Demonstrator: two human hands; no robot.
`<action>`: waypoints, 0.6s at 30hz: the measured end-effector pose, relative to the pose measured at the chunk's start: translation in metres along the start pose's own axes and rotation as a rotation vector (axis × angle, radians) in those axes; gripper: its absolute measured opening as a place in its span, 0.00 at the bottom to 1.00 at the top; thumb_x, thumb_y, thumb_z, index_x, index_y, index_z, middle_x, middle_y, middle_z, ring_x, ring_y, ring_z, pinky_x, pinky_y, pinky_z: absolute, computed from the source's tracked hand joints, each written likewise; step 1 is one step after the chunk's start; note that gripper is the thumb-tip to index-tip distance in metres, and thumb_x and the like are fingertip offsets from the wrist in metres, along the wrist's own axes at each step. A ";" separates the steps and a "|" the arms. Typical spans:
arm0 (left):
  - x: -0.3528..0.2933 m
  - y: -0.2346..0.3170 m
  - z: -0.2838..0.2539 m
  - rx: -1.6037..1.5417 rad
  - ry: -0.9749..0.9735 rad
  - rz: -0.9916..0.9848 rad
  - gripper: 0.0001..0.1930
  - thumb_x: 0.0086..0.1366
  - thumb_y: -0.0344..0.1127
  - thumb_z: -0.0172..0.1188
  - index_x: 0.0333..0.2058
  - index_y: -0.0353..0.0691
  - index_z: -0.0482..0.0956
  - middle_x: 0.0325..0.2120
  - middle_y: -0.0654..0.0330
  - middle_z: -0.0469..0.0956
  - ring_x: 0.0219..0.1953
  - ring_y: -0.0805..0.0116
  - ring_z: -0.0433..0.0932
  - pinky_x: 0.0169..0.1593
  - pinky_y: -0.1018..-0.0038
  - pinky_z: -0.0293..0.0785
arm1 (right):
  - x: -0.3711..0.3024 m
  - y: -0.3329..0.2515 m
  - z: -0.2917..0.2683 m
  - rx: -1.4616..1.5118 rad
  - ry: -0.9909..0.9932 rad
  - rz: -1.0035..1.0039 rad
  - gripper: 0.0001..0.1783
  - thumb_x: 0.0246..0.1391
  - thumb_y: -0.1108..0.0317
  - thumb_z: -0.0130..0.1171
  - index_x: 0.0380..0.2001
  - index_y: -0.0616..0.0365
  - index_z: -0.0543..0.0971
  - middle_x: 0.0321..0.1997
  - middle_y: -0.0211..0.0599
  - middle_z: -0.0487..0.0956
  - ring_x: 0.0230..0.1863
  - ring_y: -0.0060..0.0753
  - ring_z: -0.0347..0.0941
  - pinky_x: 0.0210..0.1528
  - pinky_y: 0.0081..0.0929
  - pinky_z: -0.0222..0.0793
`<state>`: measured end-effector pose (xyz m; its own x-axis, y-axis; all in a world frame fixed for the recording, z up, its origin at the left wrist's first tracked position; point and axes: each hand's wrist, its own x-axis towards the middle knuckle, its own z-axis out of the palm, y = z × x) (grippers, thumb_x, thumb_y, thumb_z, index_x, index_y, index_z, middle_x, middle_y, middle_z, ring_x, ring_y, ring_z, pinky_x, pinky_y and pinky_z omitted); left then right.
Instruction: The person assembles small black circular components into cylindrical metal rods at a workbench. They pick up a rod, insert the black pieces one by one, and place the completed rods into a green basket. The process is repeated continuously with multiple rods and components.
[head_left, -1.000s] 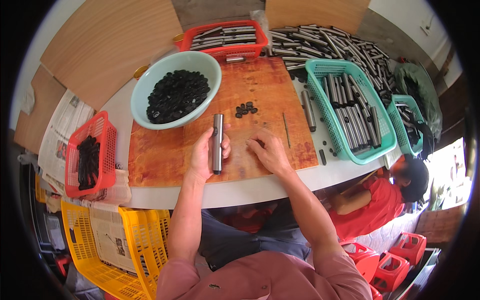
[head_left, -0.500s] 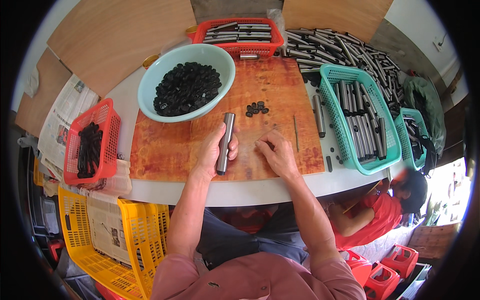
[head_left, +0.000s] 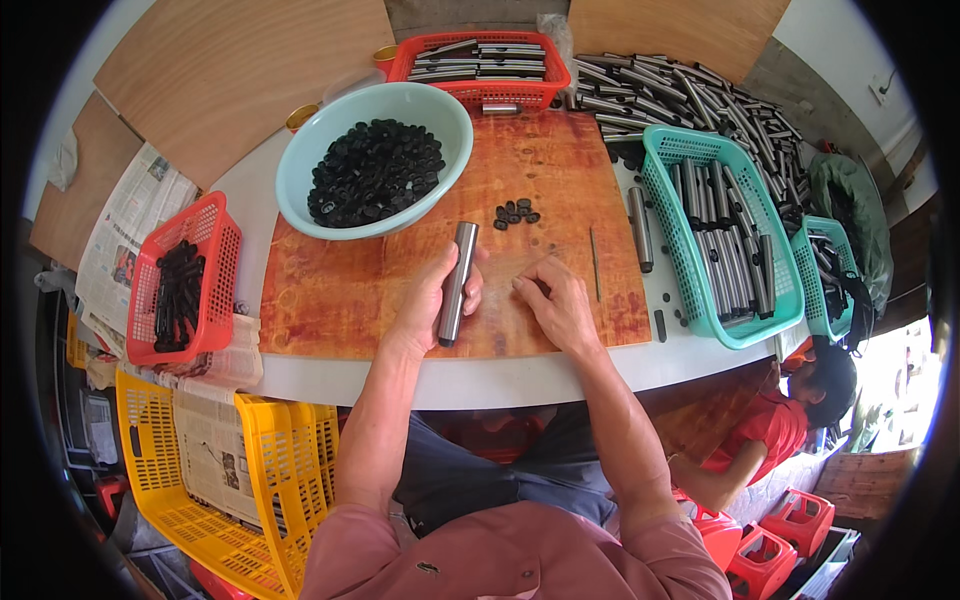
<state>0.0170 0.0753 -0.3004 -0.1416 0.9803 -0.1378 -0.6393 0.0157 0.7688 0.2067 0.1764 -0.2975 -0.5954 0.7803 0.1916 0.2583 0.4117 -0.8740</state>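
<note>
Currently clasping 1 metal tube [head_left: 460, 282] between thumb and fingers of left hand [head_left: 422, 303], tilted with upper end to the right. Near grip, rightward: right hand [head_left: 560, 306], curled over wooden board [head_left: 345, 300]; cannot tell if pinching. Judged risk: slipping down through clasp, from smooth surface or slackened thumb; then rolling into small black pieces [head_left: 523, 204] beyond grip, rightward, and scattering them.

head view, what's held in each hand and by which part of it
The left hand holds a metal tube around its middle, both ends showing. The right hand is curled; whether it holds anything small cannot be told.
</note>
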 end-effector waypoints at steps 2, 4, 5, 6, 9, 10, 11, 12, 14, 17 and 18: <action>0.001 0.000 -0.002 -0.054 0.002 -0.002 0.27 0.79 0.57 0.44 0.53 0.35 0.73 0.24 0.63 0.73 0.24 0.73 0.69 0.31 0.76 0.66 | 0.000 -0.002 0.001 0.014 0.002 0.003 0.08 0.60 0.69 0.64 0.32 0.65 0.81 0.32 0.41 0.78 0.33 0.37 0.75 0.37 0.32 0.69; 0.001 0.001 -0.002 -0.102 0.005 -0.008 0.28 0.80 0.57 0.43 0.56 0.34 0.73 0.25 0.63 0.73 0.25 0.72 0.70 0.32 0.76 0.67 | 0.000 -0.002 0.000 0.011 0.002 -0.008 0.09 0.60 0.69 0.64 0.32 0.65 0.81 0.32 0.41 0.78 0.33 0.37 0.75 0.37 0.32 0.69; 0.000 0.001 0.000 -0.107 0.018 -0.011 0.28 0.80 0.56 0.42 0.56 0.34 0.73 0.24 0.64 0.73 0.25 0.72 0.70 0.32 0.76 0.66 | 0.000 -0.001 0.000 0.009 0.003 -0.013 0.09 0.60 0.68 0.64 0.32 0.65 0.81 0.32 0.41 0.78 0.33 0.37 0.75 0.37 0.32 0.69; 0.000 0.002 0.003 -0.112 0.030 -0.014 0.28 0.80 0.55 0.41 0.56 0.34 0.73 0.24 0.64 0.72 0.25 0.72 0.69 0.31 0.76 0.66 | 0.000 -0.001 0.000 0.004 0.006 -0.011 0.09 0.60 0.69 0.64 0.32 0.65 0.81 0.32 0.41 0.78 0.33 0.37 0.75 0.37 0.32 0.69; -0.001 0.003 0.004 -0.116 0.026 0.004 0.27 0.80 0.54 0.40 0.57 0.34 0.73 0.24 0.63 0.73 0.25 0.71 0.70 0.32 0.75 0.66 | 0.000 -0.002 0.000 -0.011 0.008 -0.021 0.08 0.59 0.69 0.64 0.32 0.65 0.81 0.32 0.41 0.78 0.33 0.37 0.75 0.37 0.32 0.69; -0.001 0.004 0.004 -0.115 0.018 0.012 0.27 0.79 0.54 0.41 0.57 0.34 0.73 0.25 0.63 0.73 0.26 0.71 0.70 0.32 0.75 0.67 | 0.000 -0.002 0.000 -0.018 0.008 -0.033 0.08 0.59 0.69 0.64 0.32 0.65 0.81 0.32 0.41 0.78 0.33 0.37 0.75 0.37 0.32 0.69; -0.001 0.004 0.005 -0.104 0.020 0.015 0.27 0.79 0.53 0.41 0.57 0.34 0.73 0.25 0.62 0.74 0.26 0.71 0.70 0.32 0.76 0.67 | 0.000 -0.002 0.000 -0.026 0.007 -0.044 0.08 0.59 0.69 0.64 0.32 0.65 0.81 0.32 0.41 0.78 0.33 0.37 0.75 0.37 0.32 0.69; -0.001 0.004 0.005 -0.093 0.022 0.018 0.27 0.78 0.53 0.41 0.57 0.34 0.73 0.25 0.62 0.74 0.26 0.71 0.71 0.32 0.76 0.67 | 0.000 -0.001 0.001 -0.021 0.007 -0.041 0.08 0.59 0.69 0.64 0.31 0.65 0.81 0.32 0.41 0.78 0.33 0.37 0.75 0.37 0.32 0.69; 0.000 0.004 0.005 -0.073 0.023 0.017 0.27 0.78 0.52 0.42 0.57 0.33 0.73 0.26 0.61 0.75 0.26 0.71 0.71 0.33 0.76 0.68 | 0.000 0.000 0.000 -0.018 0.009 -0.031 0.08 0.59 0.69 0.65 0.31 0.65 0.81 0.32 0.41 0.78 0.33 0.37 0.75 0.37 0.32 0.69; -0.001 0.001 0.003 -0.044 0.028 0.011 0.26 0.77 0.50 0.46 0.59 0.32 0.72 0.27 0.60 0.76 0.27 0.71 0.72 0.33 0.76 0.69 | -0.001 -0.003 -0.001 -0.016 -0.016 -0.004 0.10 0.60 0.66 0.64 0.33 0.64 0.83 0.34 0.45 0.78 0.34 0.44 0.76 0.39 0.38 0.70; -0.001 0.001 0.003 -0.032 0.034 0.009 0.26 0.77 0.49 0.47 0.59 0.32 0.72 0.27 0.60 0.76 0.27 0.71 0.72 0.33 0.76 0.69 | -0.001 -0.003 -0.001 -0.018 -0.016 -0.007 0.10 0.60 0.66 0.64 0.33 0.64 0.83 0.34 0.45 0.78 0.34 0.44 0.76 0.39 0.38 0.70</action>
<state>0.0190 0.0748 -0.2970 -0.1722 0.9732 -0.1525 -0.6616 0.0004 0.7498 0.2068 0.1751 -0.2951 -0.6091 0.7697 0.1909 0.2673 0.4258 -0.8644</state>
